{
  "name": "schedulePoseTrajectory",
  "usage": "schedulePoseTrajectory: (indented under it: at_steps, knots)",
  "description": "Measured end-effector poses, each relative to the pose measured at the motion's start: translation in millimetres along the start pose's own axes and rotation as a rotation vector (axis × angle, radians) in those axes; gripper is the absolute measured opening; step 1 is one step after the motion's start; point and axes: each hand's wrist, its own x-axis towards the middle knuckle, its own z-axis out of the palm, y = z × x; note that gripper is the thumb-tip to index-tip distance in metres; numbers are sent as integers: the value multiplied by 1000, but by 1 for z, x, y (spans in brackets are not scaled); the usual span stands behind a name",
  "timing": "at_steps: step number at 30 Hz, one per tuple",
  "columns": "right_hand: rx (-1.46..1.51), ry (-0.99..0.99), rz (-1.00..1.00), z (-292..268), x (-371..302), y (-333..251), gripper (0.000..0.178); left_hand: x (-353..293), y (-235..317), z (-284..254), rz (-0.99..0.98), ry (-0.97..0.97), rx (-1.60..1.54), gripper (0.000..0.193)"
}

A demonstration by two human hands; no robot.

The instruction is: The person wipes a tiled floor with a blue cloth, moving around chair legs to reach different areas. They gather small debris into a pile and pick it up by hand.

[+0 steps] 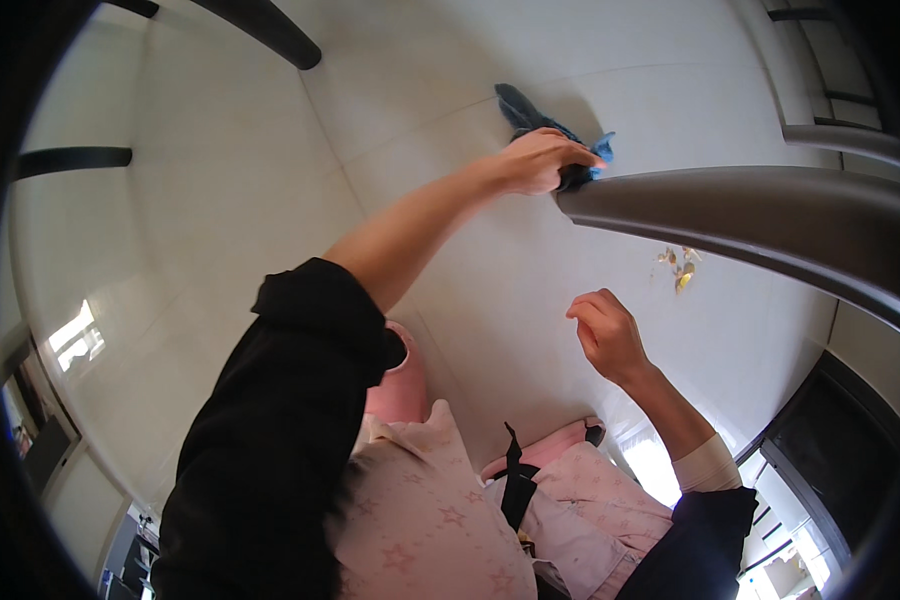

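My left hand [548, 160] reaches far forward with its fingers closed on a dark blue cloth [522, 106]. One end of the cloth lies on the floor beyond the hand, and a lighter blue corner sticks out by the fingertips. Hand and cloth are right at the tip of a thick grey-brown furniture leg [740, 200], which comes in from the right. Nearer to me, my right hand [608, 335] hovers in a loose fist, apart from the leg. Nothing shows in its curled fingers.
Pale glossy tiles form the floor [220, 200]. Small yellow-gold bits [682, 272] lie beside the leg. Dark legs [280, 35] stand at the upper left. Below are my pink slippers [400, 380] and star-patterned pink trousers [420, 520]. A black-framed panel [830, 450] is at the right.
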Motion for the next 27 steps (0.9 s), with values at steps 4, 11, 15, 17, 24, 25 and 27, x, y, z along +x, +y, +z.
schedulePoseTrajectory:
  at_steps: [4, 11, 15, 17, 24, 25, 27]
  knots:
    - [6, 10, -24, -2, 0, 6, 16, -50, 9, -27, -82, -10, 84, 45]
    - [59, -12, 4, 11, 4, 10, 19, -125, 72, -10, -369, -31, -187, 45]
    - [54, -29, -79, 13, 15, 6, 19, -134, 82, -38, -526, 382, -885, 55]
    - [59, -6, -15, 12, 14, 10, 17, -140, 77, -71, -586, 591, -1002, 58]
    - [71, -20, 52, 10, 10, 15, 17, -179, 11, -138, -665, 845, 40, 42]
    - [84, -31, 25, 15, 11, 12, 16, -195, -10, -127, -612, 761, 294, 48]
    - [96, -47, 4, 17, 10, 11, 16, -200, -8, -113, -463, 518, 791, 56]
